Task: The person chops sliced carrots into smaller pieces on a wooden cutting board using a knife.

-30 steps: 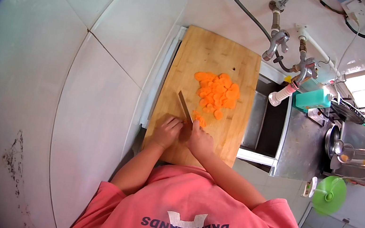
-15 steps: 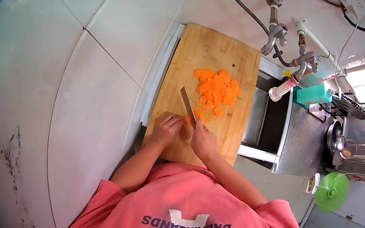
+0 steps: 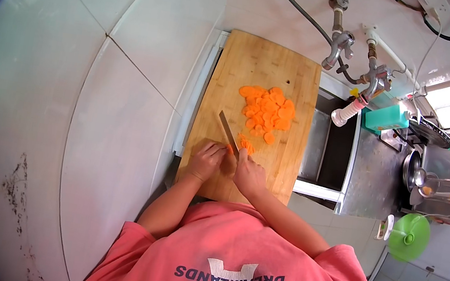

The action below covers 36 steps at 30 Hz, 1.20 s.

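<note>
On the wooden cutting board (image 3: 228,82), my right hand (image 3: 249,175) is closed round the handle of a knife (image 3: 229,133), whose blade points up and to the left. My left hand (image 3: 207,160), fingers bent together, presses a small orange carrot piece (image 3: 229,149) beside the blade. Thin carrot shreds (image 3: 246,144) lie just right of the knife. Farther up the board is a pile of round carrot slices (image 3: 268,111).
Right of the board is a sink (image 3: 316,146), with metal taps (image 3: 377,80) above. A teal bottle (image 3: 387,118), a pan (image 3: 410,169) and ladles (image 3: 444,188) are farther right. A tiled wall (image 3: 126,95) stands close on the left.
The knife blade swung to the right and then back to the left beside my left fingers. My left hand stays at nearly the same place. The slice pile looks unchanged.
</note>
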Available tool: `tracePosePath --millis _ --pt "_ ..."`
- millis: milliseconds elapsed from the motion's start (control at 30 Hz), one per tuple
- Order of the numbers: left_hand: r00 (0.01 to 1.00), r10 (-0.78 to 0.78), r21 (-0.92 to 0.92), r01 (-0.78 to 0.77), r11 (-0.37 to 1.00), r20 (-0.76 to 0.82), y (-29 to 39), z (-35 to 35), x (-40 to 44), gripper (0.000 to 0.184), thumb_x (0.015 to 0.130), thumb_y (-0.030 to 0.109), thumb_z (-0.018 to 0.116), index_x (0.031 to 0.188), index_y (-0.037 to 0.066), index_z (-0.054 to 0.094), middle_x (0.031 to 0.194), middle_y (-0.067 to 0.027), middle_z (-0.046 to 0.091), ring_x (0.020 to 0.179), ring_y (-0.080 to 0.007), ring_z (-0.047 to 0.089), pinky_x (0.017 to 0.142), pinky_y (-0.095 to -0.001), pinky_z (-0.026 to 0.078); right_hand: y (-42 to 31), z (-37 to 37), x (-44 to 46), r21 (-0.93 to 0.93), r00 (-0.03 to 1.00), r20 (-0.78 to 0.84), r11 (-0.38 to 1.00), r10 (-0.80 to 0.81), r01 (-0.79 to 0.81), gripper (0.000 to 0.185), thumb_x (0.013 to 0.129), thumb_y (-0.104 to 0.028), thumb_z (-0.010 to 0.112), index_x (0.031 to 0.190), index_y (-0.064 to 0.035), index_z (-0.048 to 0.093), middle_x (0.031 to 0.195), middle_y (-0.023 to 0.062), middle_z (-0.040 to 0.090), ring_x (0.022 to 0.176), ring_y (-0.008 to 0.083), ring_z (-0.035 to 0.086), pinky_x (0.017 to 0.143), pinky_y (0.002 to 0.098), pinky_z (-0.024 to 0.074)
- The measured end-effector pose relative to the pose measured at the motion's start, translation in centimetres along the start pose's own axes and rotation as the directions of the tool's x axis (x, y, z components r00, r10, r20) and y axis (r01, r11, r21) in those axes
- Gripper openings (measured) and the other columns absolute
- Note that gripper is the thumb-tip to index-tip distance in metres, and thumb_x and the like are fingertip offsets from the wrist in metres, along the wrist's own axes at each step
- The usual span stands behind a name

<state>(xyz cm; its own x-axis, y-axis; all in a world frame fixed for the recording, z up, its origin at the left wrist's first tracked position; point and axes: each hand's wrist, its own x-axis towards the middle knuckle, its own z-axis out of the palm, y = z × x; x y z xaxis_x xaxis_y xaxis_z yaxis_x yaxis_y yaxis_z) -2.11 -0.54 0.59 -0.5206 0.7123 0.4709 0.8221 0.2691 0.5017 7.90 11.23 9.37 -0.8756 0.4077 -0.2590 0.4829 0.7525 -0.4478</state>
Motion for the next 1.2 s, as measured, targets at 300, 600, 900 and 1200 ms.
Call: tracePosePath --millis 300,600,900,1200 --pt "1.0 0.006 0.003 -0.006 1.0 0.002 0.0 -0.1 0.1 0.015 0.075 0.005 0.061 0.088 0.005 0.067 0.093 -0.0036 0.065 0.089 -0.0202 0.06 0.079 -0.0296 0.051 0.0 0.0 0.3 -0.018 0.999 0.037 1.0 0.001 -0.001 0.024 0.077 -0.006 0.054 0.095 -0.0026 0.038 0.084 0.0244 0.063 0.073 0.0438 0.062 0.064 0.0508 0.0492" --pt "1.0 -0.009 0.012 0.009 1.0 0.005 0.1 -0.1 0.0 0.016 0.073 0.003 0.06 0.087 0.005 0.066 0.093 -0.0049 0.065 0.09 -0.0212 0.06 0.079 -0.0305 0.051 0.5 0.7 0.7 -0.105 0.997 0.031 0.992 -0.064 0.067 0.034 0.073 -0.009 0.06 0.1 -0.0053 0.04 0.083 0.0186 0.063 0.069 0.0382 0.064 0.059 0.0459 0.0524" --pt "1.0 -0.007 -0.033 0.007 0.999 -0.023 0.4 -0.2 0.4 0.015 0.072 0.001 0.062 0.086 0.004 0.067 0.091 -0.0061 0.065 0.085 -0.0234 0.061 0.076 -0.0324 0.052 0.0 0.4 0.8 -0.021 0.999 0.017 0.999 0.048 -0.047 0.043 0.07 -0.012 0.066 0.102 -0.003 0.039 0.079 0.0205 0.064 0.072 0.0379 0.065 0.061 0.0457 0.052" --pt "0.998 -0.059 -0.087 0.056 0.995 -0.03 0.3 -0.1 0.4 0.016 0.072 -0.001 0.063 0.088 0.005 0.065 0.09 -0.005 0.064 0.085 -0.0241 0.06 0.075 -0.0332 0.051 0.2 0.0 -0.1 0.011 0.999 -0.026 0.999 0.039 -0.039 0.023 0.081 -0.008 0.054 0.098 -0.0024 0.039 0.085 0.0227 0.063 0.07 0.0417 0.062 0.061 0.0494 0.0496"
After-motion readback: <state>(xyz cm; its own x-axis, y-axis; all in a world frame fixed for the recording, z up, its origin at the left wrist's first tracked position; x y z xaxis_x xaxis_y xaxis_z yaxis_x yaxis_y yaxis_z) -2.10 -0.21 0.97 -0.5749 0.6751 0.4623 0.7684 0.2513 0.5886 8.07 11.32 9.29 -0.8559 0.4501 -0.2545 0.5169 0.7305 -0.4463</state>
